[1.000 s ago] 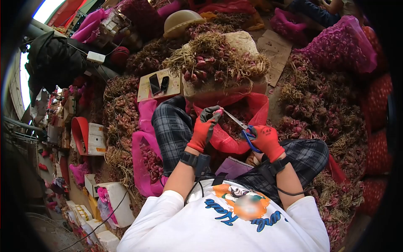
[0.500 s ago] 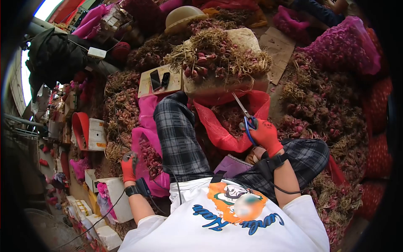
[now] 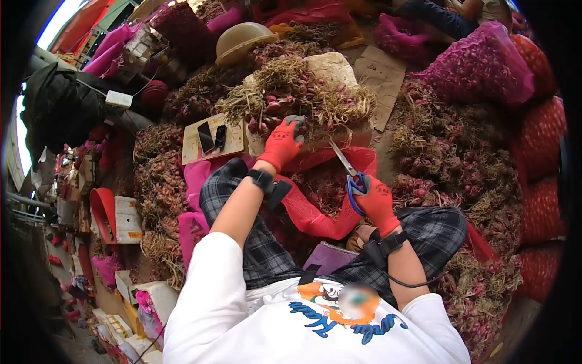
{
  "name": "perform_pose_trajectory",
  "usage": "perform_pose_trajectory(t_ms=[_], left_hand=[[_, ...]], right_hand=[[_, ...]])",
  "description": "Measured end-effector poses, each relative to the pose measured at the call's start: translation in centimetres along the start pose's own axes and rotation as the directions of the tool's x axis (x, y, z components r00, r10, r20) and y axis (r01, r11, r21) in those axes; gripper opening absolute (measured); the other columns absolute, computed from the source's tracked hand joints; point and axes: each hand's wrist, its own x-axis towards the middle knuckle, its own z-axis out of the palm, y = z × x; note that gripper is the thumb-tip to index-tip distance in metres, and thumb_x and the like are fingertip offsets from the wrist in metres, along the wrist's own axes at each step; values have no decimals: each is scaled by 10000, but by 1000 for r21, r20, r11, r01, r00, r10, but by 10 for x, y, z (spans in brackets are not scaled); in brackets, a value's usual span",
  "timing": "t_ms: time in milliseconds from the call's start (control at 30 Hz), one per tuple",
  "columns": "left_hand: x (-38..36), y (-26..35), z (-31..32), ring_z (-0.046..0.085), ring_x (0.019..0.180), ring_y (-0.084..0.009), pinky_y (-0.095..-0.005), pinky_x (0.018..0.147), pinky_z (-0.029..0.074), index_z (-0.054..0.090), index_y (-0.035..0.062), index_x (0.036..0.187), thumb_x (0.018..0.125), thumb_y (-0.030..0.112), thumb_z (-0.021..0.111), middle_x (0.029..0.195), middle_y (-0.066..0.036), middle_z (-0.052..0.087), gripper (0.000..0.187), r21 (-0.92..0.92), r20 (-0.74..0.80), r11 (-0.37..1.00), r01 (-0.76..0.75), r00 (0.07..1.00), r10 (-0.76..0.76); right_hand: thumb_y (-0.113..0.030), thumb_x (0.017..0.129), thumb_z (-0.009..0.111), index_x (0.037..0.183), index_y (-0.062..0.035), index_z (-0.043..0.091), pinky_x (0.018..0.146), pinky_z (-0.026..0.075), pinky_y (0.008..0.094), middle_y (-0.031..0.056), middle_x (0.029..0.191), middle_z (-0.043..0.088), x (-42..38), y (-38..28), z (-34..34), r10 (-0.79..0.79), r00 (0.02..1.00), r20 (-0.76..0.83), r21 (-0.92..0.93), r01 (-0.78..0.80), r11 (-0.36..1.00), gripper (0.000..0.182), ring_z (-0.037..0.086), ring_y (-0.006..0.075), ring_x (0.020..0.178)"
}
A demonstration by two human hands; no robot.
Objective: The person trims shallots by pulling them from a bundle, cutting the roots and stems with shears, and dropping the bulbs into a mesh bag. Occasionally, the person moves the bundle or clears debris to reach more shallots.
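My right hand (image 3: 374, 203), in a red glove with dark fingertips, grips blue-handled scissors (image 3: 347, 162), whose blades point up and left over a red mesh bag (image 3: 312, 221). The blades look slightly apart. My left hand (image 3: 285, 141), gloved alike, reaches to the front left edge of a pile of shallots with dry stalks (image 3: 327, 97) on a pale block. Its grey fingertips are bent against the shallots; whether they hold one is hidden. Loose shallots lie inside the red bag between my knees.
Left of the block, a board (image 3: 191, 143) bears a phone (image 3: 206, 138) and a small black object. Shallot heaps (image 3: 461, 158) spread along both sides. A full pink mesh bag (image 3: 485, 64) stands at upper right, near another person's legs (image 3: 439, 17). A beige bowl (image 3: 242, 41) sits behind.
My left hand has moved from beside the pink bag at the left up to the shallot pile. My right hand still grips the scissors. The view has shifted a little.
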Motion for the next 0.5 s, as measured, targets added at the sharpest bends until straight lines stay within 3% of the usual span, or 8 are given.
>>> perform_pose_trajectory(t_ms=[67, 167, 200, 233, 300, 367, 400, 500], left_hand=[[32, -19, 47, 524, 1082, -346, -418, 889, 459, 449, 181, 1282, 720, 155, 697, 1271, -153, 443, 615, 222, 46, 975, 12, 999, -23], [41, -30, 81, 520, 1082, -363, -419, 898, 460, 443, 209, 1279, 697, 175, 720, 1292, -175, 409, 645, 346, 139, 888, 302, 920, -367], [41, -33, 82, 503, 1096, -380, -430, 901, 457, 445, 178, 1262, 678, 188, 739, 1318, -201, 368, 654, 238, 142, 896, 374, 899, -413], [35, -32, 87, 585, 973, -312, -393, 818, 494, 508, 147, 1196, 662, 222, 773, 1135, -159, 519, 601, 232, 26, 882, 410, 904, -427], [26, -74, 118, 610, 733, -172, -298, 627, 498, 576, 102, 1081, 753, 267, 724, 812, -47, 572, 395, -329, 100, 788, 521, 848, -520], [-1, -49, 73, 538, 619, -95, -241, 531, 428, 598, 93, 1027, 836, 324, 637, 692, 18, 518, 302, -753, 527, 277, 597, 799, -288], [-19, -29, 44, 502, 562, -56, -213, 483, 393, 608, 89, 999, 877, 352, 594, 632, 50, 492, 291, -776, 631, -69, 627, 772, -75], [-52, 31, 14, 379, 486, -33, -206, 434, 272, 634, 106, 948, 918, 414, 490, 669, 65, 489, 342, -649, 668, 119, 752, 637, -384]], right_hand=[[-336, 763, 676, 950, -81, 611, 680, 480, 373, 117, 860, 633, -1, 4, -1, -37, 999, 4, 8, 37, 999, 322, 612, 310, 807], [-328, 752, 685, 948, -80, 601, 687, 482, 375, 103, 851, 630, 0, 14, 0, -61, 998, -10, -8, 61, 998, 327, 613, 302, 799], [-324, 750, 687, 953, -78, 601, 688, 482, 376, 101, 854, 633, 1, 15, 1, -53, 998, -16, -21, 52, 998, 330, 613, 302, 799], [-320, 748, 690, 958, -76, 600, 689, 483, 376, 99, 857, 636, 2, 14, 3, -44, 999, -20, -29, 44, 999, 334, 613, 302, 798], [-273, 750, 704, 975, -67, 603, 703, 480, 330, 91, 840, 637, 8, 9, 2, 51, 999, 16, 121, -53, 991, 321, 623, 250, 777], [-247, 758, 712, 970, -50, 604, 712, 476, 302, 74, 818, 639, 14, 4, 5, 141, 987, 79, 371, -160, 914, 308, 627, 201, 762], [-209, 764, 735, 975, -16, 587, 665, 448, 271, 19, 780, 605, 15, -10, 1, 104, 993, 60, 505, -120, 855, 322, 520, 83, 716], [-187, 783, 715, 1133, -7, 507, 796, 462, 289, 56, 1037, 595, 23, -6, 23, -8, 981, 196, 674, -129, 727, 446, 567, 114, 897]])
